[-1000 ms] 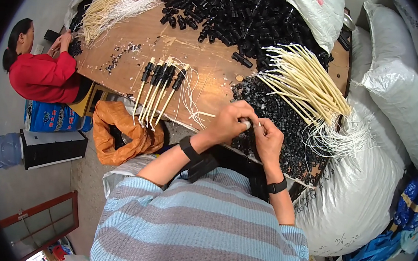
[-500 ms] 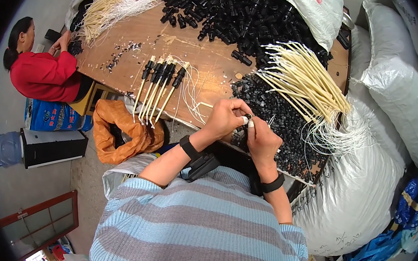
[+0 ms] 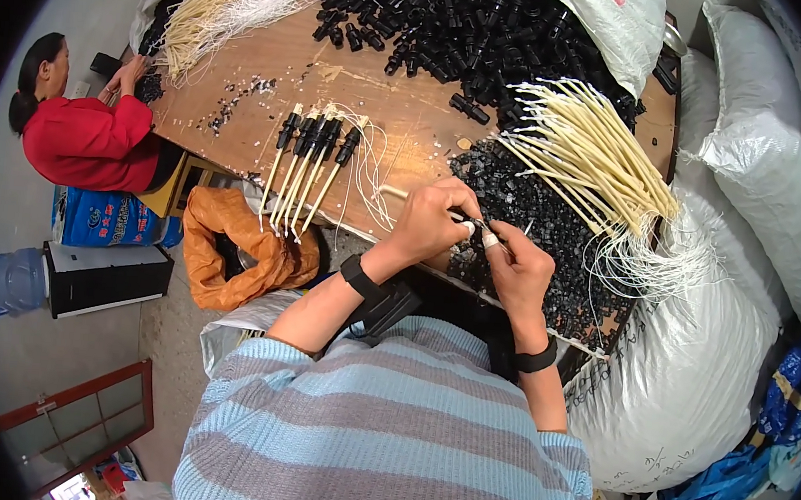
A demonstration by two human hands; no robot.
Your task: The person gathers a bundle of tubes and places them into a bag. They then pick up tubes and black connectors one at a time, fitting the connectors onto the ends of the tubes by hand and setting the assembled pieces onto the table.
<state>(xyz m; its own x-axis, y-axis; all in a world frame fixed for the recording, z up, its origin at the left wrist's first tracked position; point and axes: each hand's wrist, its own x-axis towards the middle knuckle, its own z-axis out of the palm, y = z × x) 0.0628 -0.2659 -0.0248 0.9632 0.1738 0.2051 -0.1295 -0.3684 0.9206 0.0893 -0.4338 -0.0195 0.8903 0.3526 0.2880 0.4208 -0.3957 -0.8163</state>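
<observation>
My left hand (image 3: 434,217) is closed above the table's near edge, gripping a cream sleeved wire (image 3: 392,192) whose end sticks out to the left. Facing it, my right hand (image 3: 519,272) pinches thumb and finger together around something small and dark, too hidden to name. White wraps cover some fingertips. A thin shiny sliver (image 3: 529,229) shows just beyond the right fingers; I cannot tell whether it is held. Below and around that hand spreads a heap of small black pieces (image 3: 569,286). Left of my hands lie several cream wires with black connectors (image 3: 320,138), in a row.
Black connectors (image 3: 477,28) are piled at the back, and a bundle of cream wires (image 3: 599,158) lies at right. White sacks (image 3: 675,379) crowd the table's right side. An orange sack (image 3: 199,261) stands at left, near a person in red (image 3: 86,142) seated at the table (image 3: 249,132).
My right hand has shifted slightly right, and its fingertips have drawn a little away from my left hand. The left hand keeps its grip. The seated person's hands have moved slightly.
</observation>
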